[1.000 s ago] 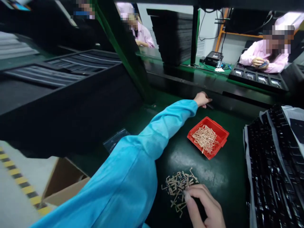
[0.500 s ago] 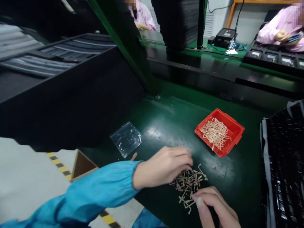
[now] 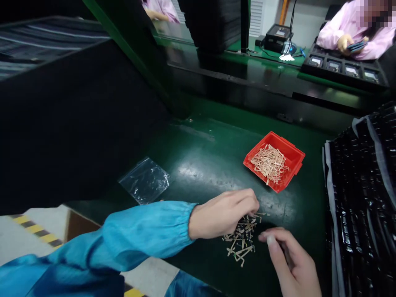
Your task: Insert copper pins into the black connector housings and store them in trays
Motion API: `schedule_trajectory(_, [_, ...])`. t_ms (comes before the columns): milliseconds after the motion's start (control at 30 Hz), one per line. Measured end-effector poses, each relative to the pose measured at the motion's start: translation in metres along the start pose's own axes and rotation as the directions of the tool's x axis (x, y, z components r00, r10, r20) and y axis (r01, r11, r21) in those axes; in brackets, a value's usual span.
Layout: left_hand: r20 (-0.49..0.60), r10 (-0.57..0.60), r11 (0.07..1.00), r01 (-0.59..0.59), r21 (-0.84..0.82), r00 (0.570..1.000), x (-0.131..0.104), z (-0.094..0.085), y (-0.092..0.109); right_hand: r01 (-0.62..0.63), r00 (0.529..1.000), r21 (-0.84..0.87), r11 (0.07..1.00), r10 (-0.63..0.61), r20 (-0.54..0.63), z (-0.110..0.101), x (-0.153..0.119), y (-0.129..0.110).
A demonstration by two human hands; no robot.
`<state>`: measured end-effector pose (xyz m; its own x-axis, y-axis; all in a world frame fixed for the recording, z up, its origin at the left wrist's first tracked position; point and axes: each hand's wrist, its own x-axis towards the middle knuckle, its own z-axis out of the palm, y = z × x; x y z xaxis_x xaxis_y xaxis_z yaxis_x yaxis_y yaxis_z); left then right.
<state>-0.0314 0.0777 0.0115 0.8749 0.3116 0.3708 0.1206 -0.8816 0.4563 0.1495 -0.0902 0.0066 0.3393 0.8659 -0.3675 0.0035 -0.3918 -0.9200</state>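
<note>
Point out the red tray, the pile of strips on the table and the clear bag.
Red tray (image 3: 292, 159), head view: bare inside, toward its right.
Pile of strips (image 3: 243, 238), head view: middle of its uncovered part.
Clear bag (image 3: 145, 181), head view: middle of its upper face.

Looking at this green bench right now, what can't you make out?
Head view:
Left hand: fingertips and anything they grip, hidden by its own back and knuckles.
Pile of small strips: part is covered by that hand.
Right hand: wrist, cut off by the bottom edge.
Black stack: far side, cut off by the right edge.
</note>
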Motion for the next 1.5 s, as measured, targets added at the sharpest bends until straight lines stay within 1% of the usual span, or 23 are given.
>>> schedule_trajectory(67, [-0.047, 0.072, 0.997, -0.07, 0.041, 0.996, 0.001, -0.001, 0.007, -0.106, 0.986, 0.195, 0.975, 0.077, 0.149, 0.001, 0.002, -0.002])
schedule_trajectory(133, [-0.086, 0.132, 0.989, -0.125, 0.079, 0.988, 0.003, -0.001, 0.012, -0.179, 0.955, 0.352, 0.919, 0.077, 0.285, 0.001, 0.005, -0.002])
schedule_trajectory(200, [-0.119, 0.18, 0.98, -0.167, 0.111, 0.976, 0.004, 0.0, 0.014, -0.211, 0.938, 0.43, 0.878, 0.058, 0.342, 0.001, 0.009, -0.001])
schedule_trajectory(333, [-0.149, 0.26, 0.96, -0.238, 0.15, 0.954, 0.005, 0.001, 0.012, -0.258, 0.937, 0.502, 0.826, 0.087, 0.337, 0.001, 0.015, 0.003])
schedule_trajectory(400, [-0.156, 0.279, 0.955, -0.257, 0.148, 0.948, 0.005, 0.001, 0.012, -0.27, 0.94, 0.526, 0.806, 0.101, 0.327, 0.002, 0.016, 0.003])
schedule_trajectory(600, [-0.169, 0.243, 0.969, -0.231, 0.088, 0.955, 0.002, 0.001, 0.012, -0.278, 0.945, 0.55, 0.788, 0.119, 0.306, 0.005, 0.014, 0.0])
schedule_trajectory(800, [-0.187, 0.246, 0.969, -0.239, 0.062, 0.951, 0.001, 0.002, 0.014, -0.245, 0.952, 0.554, 0.795, 0.09, 0.292, 0.004, 0.014, 0.001])
schedule_trajectory(900, [-0.193, 0.268, 0.963, -0.259, 0.071, 0.944, 0.004, 0.001, 0.014, -0.244, 0.946, 0.552, 0.797, 0.071, 0.315, 0.002, 0.012, 0.002])
schedule_trajectory(1067, [-0.207, 0.315, 0.947, -0.292, 0.134, 0.926, 0.005, 0.001, 0.013, -0.254, 0.934, 0.523, 0.813, 0.067, 0.35, 0.003, 0.011, 0.0])
schedule_trajectory(1267, [-0.21, 0.319, 0.938, -0.275, 0.211, 0.924, 0.003, 0.003, 0.012, -0.266, 0.921, 0.464, 0.845, 0.081, 0.381, 0.004, 0.009, -0.004])
schedule_trajectory(1500, [-0.207, 0.334, 0.918, -0.268, 0.294, 0.92, 0.004, 0.003, 0.015, -0.221, 0.929, 0.418, 0.881, 0.059, 0.366, 0.0, 0.006, -0.003])
